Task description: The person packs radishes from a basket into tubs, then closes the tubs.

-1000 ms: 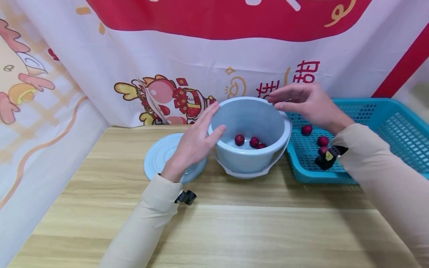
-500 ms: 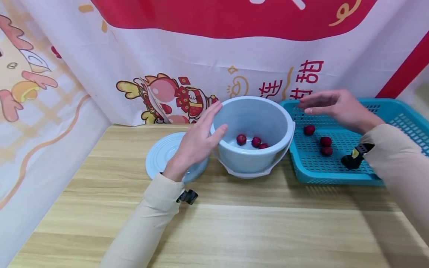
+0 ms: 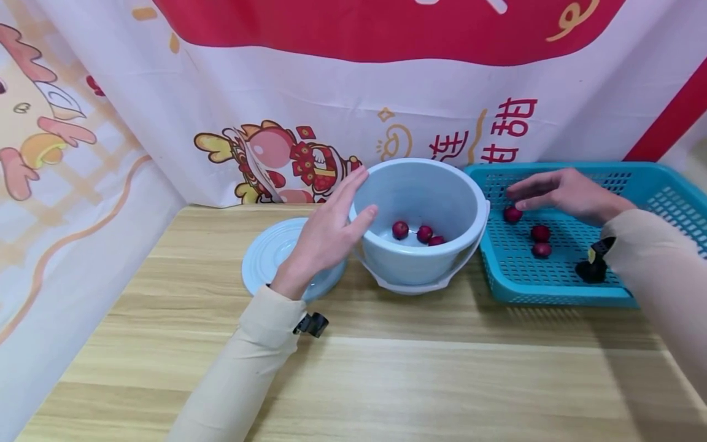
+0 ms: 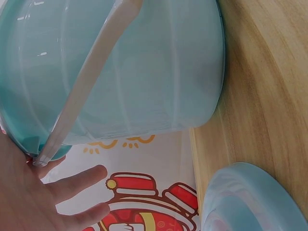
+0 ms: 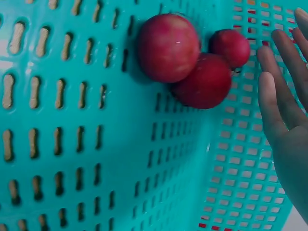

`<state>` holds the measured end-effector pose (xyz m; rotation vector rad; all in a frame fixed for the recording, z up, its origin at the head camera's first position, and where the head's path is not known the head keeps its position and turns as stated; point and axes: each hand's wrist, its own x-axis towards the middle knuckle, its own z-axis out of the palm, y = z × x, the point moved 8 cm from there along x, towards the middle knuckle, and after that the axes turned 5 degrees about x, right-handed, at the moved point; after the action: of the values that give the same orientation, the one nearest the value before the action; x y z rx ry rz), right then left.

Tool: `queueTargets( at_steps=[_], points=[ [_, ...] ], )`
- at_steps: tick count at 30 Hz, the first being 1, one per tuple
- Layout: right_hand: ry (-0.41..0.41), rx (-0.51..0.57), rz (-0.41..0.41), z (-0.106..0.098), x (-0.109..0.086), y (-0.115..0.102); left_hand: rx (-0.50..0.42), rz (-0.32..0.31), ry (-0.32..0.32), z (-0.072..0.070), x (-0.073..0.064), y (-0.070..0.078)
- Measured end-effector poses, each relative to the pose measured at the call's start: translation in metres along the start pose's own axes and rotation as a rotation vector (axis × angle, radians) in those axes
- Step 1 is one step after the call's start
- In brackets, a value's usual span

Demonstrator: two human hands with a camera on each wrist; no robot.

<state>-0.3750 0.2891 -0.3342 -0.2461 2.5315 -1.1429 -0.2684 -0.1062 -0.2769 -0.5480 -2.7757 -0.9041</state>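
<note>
My left hand (image 3: 326,236) lies with straight fingers against the left rim of a light-blue bucket (image 3: 409,267). In the left wrist view the bucket's pale handle (image 4: 89,72) passes close to that hand. Several small dark-red round fruits (image 3: 400,230) lie on the bucket's floor. My right hand (image 3: 577,195) is inside the teal basket (image 3: 558,296), fingers loosely bent over a red fruit (image 3: 512,215) at the basket's left. In the right wrist view its fingers (image 5: 269,98) stand spread and apart from the fruit. Two more fruits (image 3: 540,233) lie nearby on the basket floor.
A round light-blue lid (image 3: 262,255) lies on the wooden table (image 3: 386,380) left of the bucket, partly behind my left forearm. The basket stands just right of the bucket. A printed cloth (image 3: 331,92) hangs close behind everything.
My right hand has moved right from the bucket's rim, then down into the basket over the leftmost fruit there. My left hand stays at the bucket's rim.
</note>
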Motion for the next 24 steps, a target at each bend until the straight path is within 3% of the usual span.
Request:
queueTargets(
  at_steps=[16, 24],
  points=[
    [-0.032, -0.035, 0.086, 0.003, 0.004, 0.025, 0.007, 0.007, -0.001, -0.001, 0.001, -0.001],
    [-0.043, -0.069, 0.106, 0.003, 0.006, 0.027, 0.006, -0.005, 0.004, 0.000, 0.001, -0.002]
  ],
)
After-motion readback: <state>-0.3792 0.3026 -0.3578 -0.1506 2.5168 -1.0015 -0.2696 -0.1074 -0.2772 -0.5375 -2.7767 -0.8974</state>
